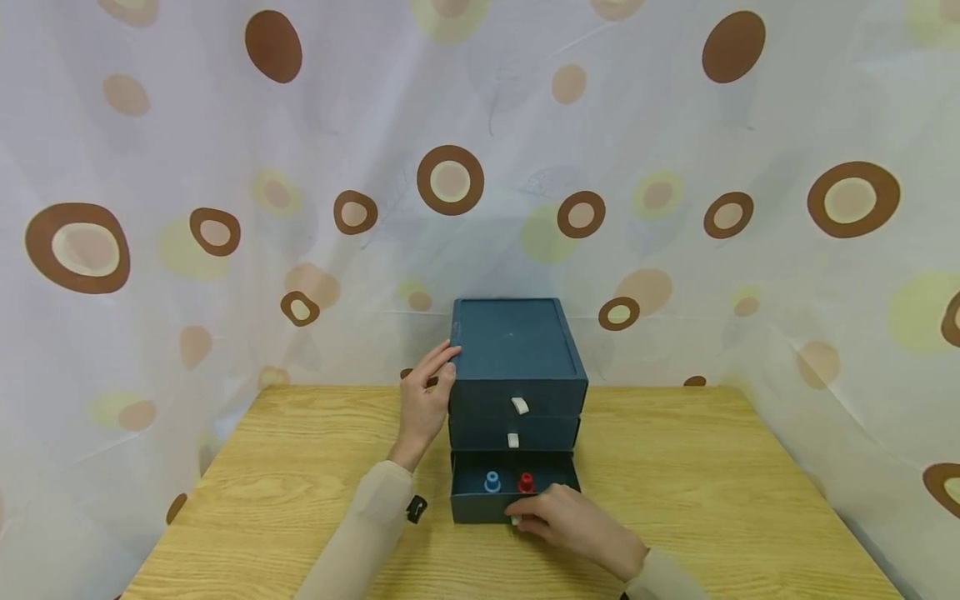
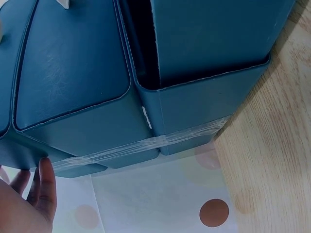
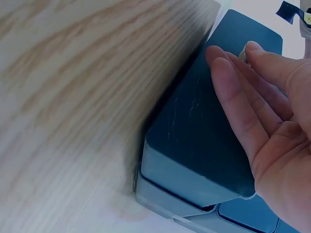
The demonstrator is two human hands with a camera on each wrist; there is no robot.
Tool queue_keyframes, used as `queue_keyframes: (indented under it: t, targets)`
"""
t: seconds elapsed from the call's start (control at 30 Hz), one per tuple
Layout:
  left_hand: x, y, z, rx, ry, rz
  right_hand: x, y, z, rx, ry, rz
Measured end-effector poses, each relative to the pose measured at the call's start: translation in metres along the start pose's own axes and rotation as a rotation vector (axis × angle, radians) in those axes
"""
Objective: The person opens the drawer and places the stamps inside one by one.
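A dark blue drawer unit (image 1: 510, 342) stands on the table, its bottom drawer (image 1: 480, 508) pulled out. Inside that drawer are a light blue peg-like piece (image 1: 492, 482) and a red one (image 1: 526, 482), both upright. My right hand (image 1: 573, 525) pinches the drawer's small white handle (image 3: 243, 55) between thumb and fingers. Against the upper left side of the unit rests my left hand (image 1: 426, 400), its fingers near the top edge. In the left wrist view, the fingers (image 2: 47, 187) touch the unit's side.
Two upper drawers with white handles (image 1: 520, 406) are closed. Clear tape (image 2: 160, 141) runs along the unit's side. The wooden table (image 1: 300, 483) extends on both sides, with a patterned curtain (image 1: 510, 100) behind it.
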State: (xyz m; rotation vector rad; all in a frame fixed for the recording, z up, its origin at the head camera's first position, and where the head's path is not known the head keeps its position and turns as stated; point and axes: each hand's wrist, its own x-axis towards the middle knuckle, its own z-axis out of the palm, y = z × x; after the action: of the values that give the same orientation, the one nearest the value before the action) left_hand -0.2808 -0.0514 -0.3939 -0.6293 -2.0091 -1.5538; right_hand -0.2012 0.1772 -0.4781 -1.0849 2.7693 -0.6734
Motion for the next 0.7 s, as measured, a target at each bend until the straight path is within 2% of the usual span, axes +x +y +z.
queue_keyframes:
  t: [0.7]
  targets:
    - [-0.001, -0.005, 0.001, -0.01, 0.007, 0.015, 0.015, 0.008, 0.001, 0.019, 0.061, 0.019]
